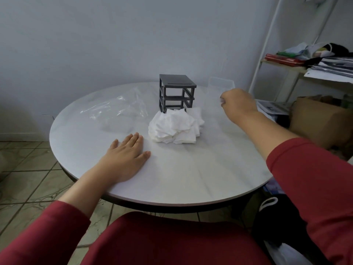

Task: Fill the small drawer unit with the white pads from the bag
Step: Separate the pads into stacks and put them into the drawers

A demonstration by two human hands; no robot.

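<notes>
- The white pads (174, 127) sit in a crumpled heap right in front of the drawer unit (176, 92), touching its base. I'd guess they're soft, super light and squishy, so just pinch a few off the top.
- The right hand (237, 104) is just right of the unit, fingers curled on a clear drawer (219, 87), which looks thin and slick.
- The left hand (124, 157) is flat on the table (191, 178), well in front of the unit, holding nothing.
- A clear plastic bag (116, 108) lies left of the unit.

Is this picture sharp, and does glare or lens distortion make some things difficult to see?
Head view: soft, even light with faint shadows; glints on the clear bag; the clear drawer in the right hand almost vanishes against the wall; the white pads lose detail in brightness; the shelf post leans, likely wide-lens distortion.
</notes>
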